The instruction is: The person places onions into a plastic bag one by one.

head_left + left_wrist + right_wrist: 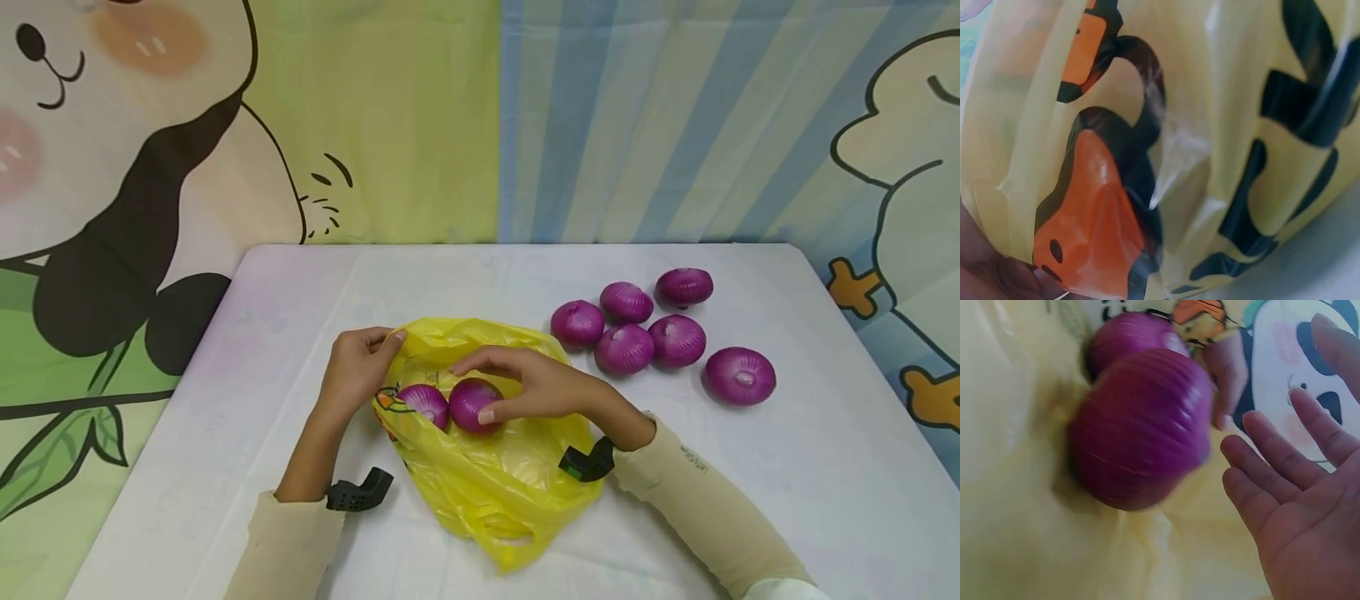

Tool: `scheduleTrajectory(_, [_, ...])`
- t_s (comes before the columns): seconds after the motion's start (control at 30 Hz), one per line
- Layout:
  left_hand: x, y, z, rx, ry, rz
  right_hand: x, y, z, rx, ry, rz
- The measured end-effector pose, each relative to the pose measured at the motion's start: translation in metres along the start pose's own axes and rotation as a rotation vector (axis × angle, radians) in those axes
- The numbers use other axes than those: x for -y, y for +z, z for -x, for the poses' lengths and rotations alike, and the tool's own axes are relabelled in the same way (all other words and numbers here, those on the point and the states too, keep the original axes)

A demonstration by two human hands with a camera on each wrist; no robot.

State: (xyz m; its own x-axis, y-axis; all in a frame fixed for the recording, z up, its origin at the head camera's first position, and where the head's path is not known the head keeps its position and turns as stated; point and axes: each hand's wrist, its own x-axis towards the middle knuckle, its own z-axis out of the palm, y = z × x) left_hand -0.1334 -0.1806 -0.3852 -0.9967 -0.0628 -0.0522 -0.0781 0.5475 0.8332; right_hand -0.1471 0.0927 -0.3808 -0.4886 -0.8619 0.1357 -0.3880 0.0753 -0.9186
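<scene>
A yellow plastic bag [495, 492] lies on the table with its mouth spread wide. My left hand [352, 371] pinches the bag's rim at its upper left; the left wrist view is filled by the printed side of the bag [1185, 156]. Inside are two red onions, one [425, 403] against the left wall and another [472, 406] beside it. Over the nearer onion my right hand [536, 383] reaches into the bag, fingers spread. From the right wrist, a gap shows between those fingers [1272, 450] and the onion [1141, 431].
Several more red onions [625, 348] sit in a loose group behind and right of the bag, on the white-covered table [750, 500]. One onion [740, 377] lies apart at the right. A cartoon-printed curtain [420, 125] hangs behind the table.
</scene>
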Motion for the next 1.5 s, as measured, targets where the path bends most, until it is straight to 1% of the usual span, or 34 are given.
scheduleTrajectory(0.13, [0.0,0.0,-0.001,-0.001,0.005,-0.001,0.004,-0.01,0.006,-0.022,-0.056,-0.056])
scheduleTrajectory(0.23, [0.0,0.001,-0.001,-0.002,0.008,0.0,0.008,-0.018,0.011,-0.039,-0.077,-0.083])
scheduleTrajectory(0.4, [0.0,0.001,-0.001,0.001,-0.003,0.002,0.012,-0.029,0.019,-0.059,-0.048,-0.051])
scheduleTrajectory(0.5, [0.0,0.001,0.0,0.004,-0.012,0.005,0.013,-0.033,0.023,-0.086,-0.036,-0.026])
scheduleTrajectory(0.67, [0.0,0.001,0.0,0.005,-0.016,0.008,0.013,-0.039,0.027,-0.14,-0.071,-0.036])
scheduleTrajectory(0.8, [0.0,0.001,0.0,0.006,-0.018,0.01,0.012,-0.044,0.029,-0.152,-0.095,-0.045])
scheduleTrajectory(0.93, [0.0,0.0,0.001,0.008,-0.021,0.011,0.013,-0.047,0.03,-0.17,-0.106,-0.05])
scheduleTrajectory(1.07, [0.001,-0.001,0.0,0.008,-0.027,0.014,0.013,-0.048,0.03,-0.204,-0.115,-0.046])
scheduleTrajectory(1.2, [0.002,-0.001,0.0,0.01,-0.032,0.02,0.013,-0.051,0.031,-0.237,-0.128,-0.067])
scheduleTrajectory(1.27, [0.002,-0.001,0.0,0.008,-0.034,0.018,0.014,-0.053,0.033,-0.266,-0.117,-0.063])
scheduleTrajectory(1.33, [0.002,-0.001,0.0,0.006,-0.032,0.019,0.014,-0.055,0.035,-0.304,-0.086,-0.05])
scheduleTrajectory(1.43, [0.002,0.0,0.0,0.002,-0.027,0.023,0.013,-0.059,0.039,-0.362,-0.006,-0.009])
scheduleTrajectory(1.5, [0.002,0.0,-0.001,0.0,-0.023,0.028,0.011,-0.061,0.042,-0.384,0.044,0.01])
